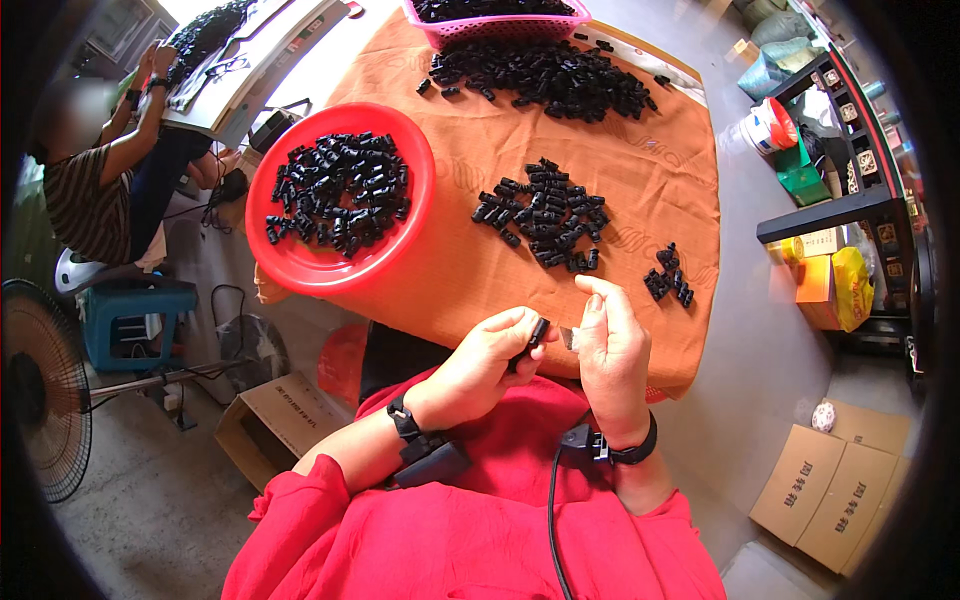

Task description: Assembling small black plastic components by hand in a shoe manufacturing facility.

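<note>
Close to my body, over the near edge of the table, my left hand (pixel 487 362) pinches a small black cylindrical plastic part (pixel 531 343) between thumb and fingers. Just right of it, my right hand (pixel 612 355) holds a small flat metal blade (pixel 569 338) between thumb and index finger. The blade points toward the black part, with a small gap between them. Beyond my hands lies a loose pile of similar black parts (pixel 545 215). A smaller group of them (pixel 670 277) sits to the right. At the left, a red round basin (pixel 424 200) holds many more.
An orange cloth (pixel 450 270) covers the table. At its far side are a big heap of black parts (pixel 550 80) and a pink basket (pixel 490 32). A person (pixel 100 170) works at another table on the left. A fan (pixel 45 390), cartons (pixel 825 495) and a shelf (pixel 830 220) surround me.
</note>
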The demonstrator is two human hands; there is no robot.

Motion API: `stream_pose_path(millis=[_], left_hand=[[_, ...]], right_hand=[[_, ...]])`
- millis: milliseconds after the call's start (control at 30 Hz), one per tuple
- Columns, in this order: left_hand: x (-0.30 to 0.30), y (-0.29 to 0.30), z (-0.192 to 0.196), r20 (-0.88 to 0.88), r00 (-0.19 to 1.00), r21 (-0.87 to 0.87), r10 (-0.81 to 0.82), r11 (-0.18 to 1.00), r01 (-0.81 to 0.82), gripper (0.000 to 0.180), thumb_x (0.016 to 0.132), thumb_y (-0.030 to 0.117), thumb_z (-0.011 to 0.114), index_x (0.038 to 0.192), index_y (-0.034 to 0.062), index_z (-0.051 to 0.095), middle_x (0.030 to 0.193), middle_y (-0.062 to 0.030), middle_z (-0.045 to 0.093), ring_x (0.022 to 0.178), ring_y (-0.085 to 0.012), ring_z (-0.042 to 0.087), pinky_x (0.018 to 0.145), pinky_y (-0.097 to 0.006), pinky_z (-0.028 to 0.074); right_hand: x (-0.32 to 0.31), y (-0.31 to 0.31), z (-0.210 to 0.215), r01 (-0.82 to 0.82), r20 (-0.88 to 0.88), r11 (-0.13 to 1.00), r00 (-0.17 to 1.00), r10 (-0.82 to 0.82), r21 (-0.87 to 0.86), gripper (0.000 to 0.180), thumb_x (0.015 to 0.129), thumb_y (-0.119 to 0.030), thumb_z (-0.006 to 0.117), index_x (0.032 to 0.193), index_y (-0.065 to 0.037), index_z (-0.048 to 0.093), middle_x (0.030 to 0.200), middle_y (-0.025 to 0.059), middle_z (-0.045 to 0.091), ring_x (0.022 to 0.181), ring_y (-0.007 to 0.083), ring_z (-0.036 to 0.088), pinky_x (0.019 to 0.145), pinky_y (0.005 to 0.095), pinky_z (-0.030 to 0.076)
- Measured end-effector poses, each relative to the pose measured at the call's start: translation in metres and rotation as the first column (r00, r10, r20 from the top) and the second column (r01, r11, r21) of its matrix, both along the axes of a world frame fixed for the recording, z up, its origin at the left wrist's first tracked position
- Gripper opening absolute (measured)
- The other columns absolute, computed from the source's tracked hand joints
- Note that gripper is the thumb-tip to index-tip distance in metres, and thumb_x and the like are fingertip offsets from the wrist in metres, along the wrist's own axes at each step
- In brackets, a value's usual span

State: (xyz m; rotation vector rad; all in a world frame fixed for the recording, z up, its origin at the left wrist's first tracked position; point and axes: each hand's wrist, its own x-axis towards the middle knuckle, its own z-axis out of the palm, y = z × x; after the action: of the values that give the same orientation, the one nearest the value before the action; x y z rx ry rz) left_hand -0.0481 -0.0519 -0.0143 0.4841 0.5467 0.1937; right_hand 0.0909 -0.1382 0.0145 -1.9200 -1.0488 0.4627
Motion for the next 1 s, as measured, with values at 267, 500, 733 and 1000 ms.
stream_pose_path(millis=[267, 500, 733, 1000], left_hand=[[0.001, 0.001, -0.006, 0.034, 0.999, -0.052, 0.016, 0.999, -0.014, 0.015, 0.102, 0.022, 0.052, 0.096, 0.0089, 0.057, 0.081, 0.0027, 0.053, 0.067, -0.0057, 0.041, 0.058, -0.019, 0.032], [0.002, 0.0, -0.004, 0.013, 0.998, 0.025, 0.054, 0.998, -0.055, 0.015, 0.103, 0.025, 0.051, 0.097, 0.0118, 0.056, 0.085, 0.0043, 0.054, 0.07, -0.0038, 0.044, 0.06, -0.019, 0.036], [-0.003, 0.026, 0.0, -0.257, 0.951, 0.535, 0.173, 0.845, -0.009, 0.022, 0.104, 0.027, 0.05, 0.095, 0.009, 0.057, 0.08, 0.0037, 0.051, 0.066, -0.0033, 0.043, 0.054, -0.02, 0.036], [-0.037, 0.126, 0.007, 0.015, 0.661, 0.952, 0.75, -0.214, 0.22, 0.009, 0.091, 0.009, 0.062, 0.09, 0.0016, 0.059, 0.086, -0.0157, 0.059, 0.085, -0.0347, 0.058, 0.074, -0.043, 0.048]], right_hand=[[-0.005, -0.001, 0.003, -0.138, -0.243, 0.989, 0.963, 0.12, -0.058, 0.014, 0.098, -0.013, 0.058, 0.108, -0.003, 0.058, 0.071, 0.0108, 0.067, 0.064, 0.0183, 0.069, 0.056, 0.0306, 0.051], [-0.003, -0.001, 0.001, -0.25, -0.266, 0.966, 0.938, 0.223, -0.073, 0.012, 0.099, -0.017, 0.059, 0.101, -0.006, 0.058, 0.071, 0.0075, 0.068, 0.064, 0.0179, 0.069, 0.055, 0.0298, 0.05], [-0.001, -0.001, -0.008, -0.131, -0.292, 0.991, 0.949, 0.119, -0.022, 0.009, 0.099, -0.012, 0.057, 0.101, -0.003, 0.06, 0.064, 0.0044, 0.059, 0.055, 0.01, 0.058, 0.053, 0.0275, 0.047], [0.003, -0.001, -0.01, -0.099, -0.247, 0.994, 0.965, 0.086, -0.042, 0.009, 0.099, -0.01, 0.057, 0.1, -0.002, 0.061, 0.067, 0.0058, 0.062, 0.059, 0.0121, 0.064, 0.055, 0.0283, 0.049]])
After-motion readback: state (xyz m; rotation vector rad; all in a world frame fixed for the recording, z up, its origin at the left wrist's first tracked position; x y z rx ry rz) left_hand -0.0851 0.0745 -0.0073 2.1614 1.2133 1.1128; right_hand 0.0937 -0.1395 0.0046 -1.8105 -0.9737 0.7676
